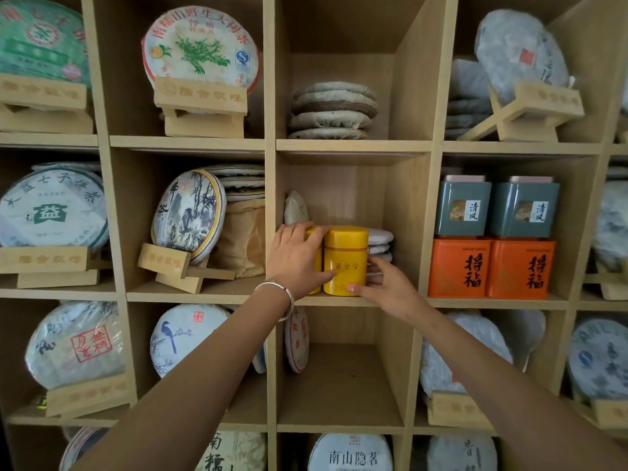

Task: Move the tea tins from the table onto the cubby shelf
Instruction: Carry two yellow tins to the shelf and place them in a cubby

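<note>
Two bare forearms reach up from the bottom of the view toward the wooden cubby shelf (270, 212), the left one wearing a silver bangle (283, 294) at the wrist. Both hands meet in the middle cubby of the centre column, at the front edge of its board.

The left hand (297, 258) lies over a yellow tea tin (318, 263) that stands against the cubby's left wall; its fingers drape across the lid and its thumb reaches over onto the next tin, so its grip covers most of the tin and only a narrow yellow strip shows. Just beside it, touching, stands a second yellow tea tin (345, 260), upright, with a pale label of Chinese characters facing outward. The right hand (387, 288) holds this one low down, thumb on the front near the base and fingers curled round its right side in a narrow grip.

Behind the tins, a stack of paper-wrapped tea cakes (380, 243) sits at the back right of the same cubby, and a single wrapped cake (295, 209) leans on the left wall.

In the cubby to the right, two grey-green tins (494, 209) stand on two orange tins (491, 268).
</note>
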